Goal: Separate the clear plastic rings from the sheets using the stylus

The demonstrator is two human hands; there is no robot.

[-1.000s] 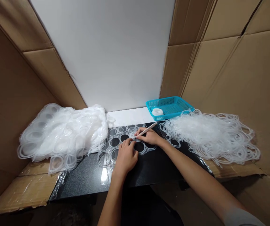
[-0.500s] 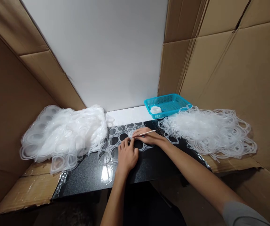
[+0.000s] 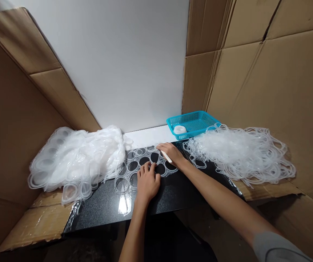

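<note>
A clear sheet of joined plastic rings [image 3: 132, 165] lies on the black tabletop in front of me. My left hand [image 3: 148, 181] rests palm down on its near edge, fingers apart and bent a little, gripping nothing. Beyond it, over the far right part of the sheet, my right hand [image 3: 172, 153] is closed around a slim white stick-like tool [image 3: 166, 157]. The tool slants across the hand; its working end is hidden. Some ring openings show dark tabletop through them.
At left stands a heaped pile of clear ring sheets [image 3: 82, 156]. A tangle of empty ring strips [image 3: 243, 154] lies at right. Behind sits a blue basket [image 3: 200, 115] holding a stack of white discs [image 3: 179, 130]. Cardboard walls [image 3: 268, 80] and a white panel [image 3: 129, 65] enclose the table.
My right hand has shifted slightly up and away from my left fingers, and the white tool has turned to point nearer my body. My left hand stays on the sheet.
</note>
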